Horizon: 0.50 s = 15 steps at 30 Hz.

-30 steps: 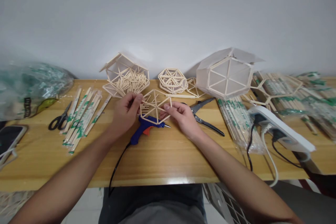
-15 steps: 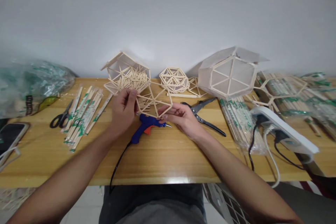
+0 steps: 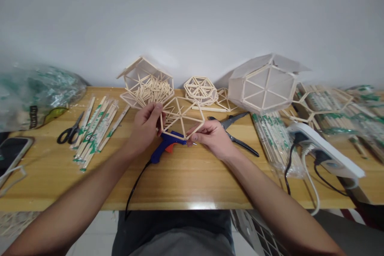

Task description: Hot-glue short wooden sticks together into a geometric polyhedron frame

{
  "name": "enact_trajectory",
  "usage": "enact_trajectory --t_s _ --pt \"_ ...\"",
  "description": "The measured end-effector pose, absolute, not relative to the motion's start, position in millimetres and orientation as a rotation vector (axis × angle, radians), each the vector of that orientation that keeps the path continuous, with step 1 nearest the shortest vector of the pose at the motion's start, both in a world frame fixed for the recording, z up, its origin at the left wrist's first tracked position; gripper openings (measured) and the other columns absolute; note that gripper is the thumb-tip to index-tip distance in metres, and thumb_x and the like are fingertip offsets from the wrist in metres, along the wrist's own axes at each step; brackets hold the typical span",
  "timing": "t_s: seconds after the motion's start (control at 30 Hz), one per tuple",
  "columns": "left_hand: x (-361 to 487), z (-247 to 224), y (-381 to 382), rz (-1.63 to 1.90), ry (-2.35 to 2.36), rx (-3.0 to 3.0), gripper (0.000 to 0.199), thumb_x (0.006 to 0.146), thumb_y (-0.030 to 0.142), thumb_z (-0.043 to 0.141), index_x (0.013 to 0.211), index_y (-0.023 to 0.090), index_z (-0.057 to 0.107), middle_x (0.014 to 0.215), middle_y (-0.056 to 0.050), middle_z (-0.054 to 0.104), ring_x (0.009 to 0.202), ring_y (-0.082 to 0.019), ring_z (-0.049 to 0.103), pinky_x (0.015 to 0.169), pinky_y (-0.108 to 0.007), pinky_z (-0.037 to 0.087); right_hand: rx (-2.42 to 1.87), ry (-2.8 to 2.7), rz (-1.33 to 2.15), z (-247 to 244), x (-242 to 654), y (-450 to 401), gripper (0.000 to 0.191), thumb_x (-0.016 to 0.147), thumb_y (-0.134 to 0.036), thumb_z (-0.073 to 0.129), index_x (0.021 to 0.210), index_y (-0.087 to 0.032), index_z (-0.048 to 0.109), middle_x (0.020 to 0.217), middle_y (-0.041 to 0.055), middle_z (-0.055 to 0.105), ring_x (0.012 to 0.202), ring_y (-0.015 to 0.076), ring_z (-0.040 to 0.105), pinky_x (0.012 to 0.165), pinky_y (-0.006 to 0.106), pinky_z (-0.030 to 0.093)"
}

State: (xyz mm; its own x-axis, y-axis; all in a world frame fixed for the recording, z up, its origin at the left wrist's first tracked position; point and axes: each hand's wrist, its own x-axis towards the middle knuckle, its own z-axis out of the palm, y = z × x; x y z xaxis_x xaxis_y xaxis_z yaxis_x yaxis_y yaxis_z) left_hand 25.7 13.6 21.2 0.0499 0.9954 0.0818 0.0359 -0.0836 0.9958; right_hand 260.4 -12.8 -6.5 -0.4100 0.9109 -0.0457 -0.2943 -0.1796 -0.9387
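Between my two hands is a hexagonal stick frame (image 3: 181, 116) with spokes meeting at its middle. My left hand (image 3: 147, 122) pinches its left edge between thumb and fingers. At its lower right corner, my right hand (image 3: 213, 138) is closed on the frame with thumb and fingertips. Just below and partly behind the frame lies a blue glue gun (image 3: 162, 148) with an orange trigger, its metal tip near my right fingers. Short cut sticks (image 3: 171, 119) show through the frame. Black-handled cutters (image 3: 237, 132) lie beyond my right hand.
At the back stand a stick-filled box (image 3: 153, 88), smaller stick frames (image 3: 200, 90) and a large panelled frame (image 3: 265, 84). Wrapped chopsticks (image 3: 97, 134) and scissors (image 3: 72, 132) lie left; a chopstick pack (image 3: 277, 144) and power strip (image 3: 327, 150) with cords lie right. A phone (image 3: 15, 154) is far left.
The hexagonal frame has shifted slightly right and turned to face me more fully. My left hand has moved a little right with it; my right hand still grips its lower right.
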Motion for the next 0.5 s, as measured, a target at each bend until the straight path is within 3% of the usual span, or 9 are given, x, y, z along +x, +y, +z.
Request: enact_trajectory --t_s 0.3,0.5 --pt "25.0 26.2 12.4 1.306 1.157 1.382 0.05 0.111 0.071 0.058 0.088 0.026 0.054 0.064 0.005 0.057 0.043 -0.01 0.046 0.038 -0.024 0.039 -0.906 -1.201 1.566 4.8 254.8 -16.0 0.031 0.084 -0.05 0.101 0.084 -0.022 0.088 0.076 0.0044 0.085 0.068 0.019 0.08 0.068 0.032 0.067" --pt "23.0 24.6 13.6 1.385 1.095 1.432 0.047 0.112 0.072 0.056 0.096 0.027 0.054 0.068 0.005 0.063 0.046 -0.011 0.056 0.041 -0.023 0.044 -0.954 -1.185 1.454 7.4 250.8 -17.6 0.032 0.088 -0.05 0.097 0.083 -0.022 0.083 0.076 0.0035 0.084 0.067 0.0189 0.078 0.068 0.033 0.067"
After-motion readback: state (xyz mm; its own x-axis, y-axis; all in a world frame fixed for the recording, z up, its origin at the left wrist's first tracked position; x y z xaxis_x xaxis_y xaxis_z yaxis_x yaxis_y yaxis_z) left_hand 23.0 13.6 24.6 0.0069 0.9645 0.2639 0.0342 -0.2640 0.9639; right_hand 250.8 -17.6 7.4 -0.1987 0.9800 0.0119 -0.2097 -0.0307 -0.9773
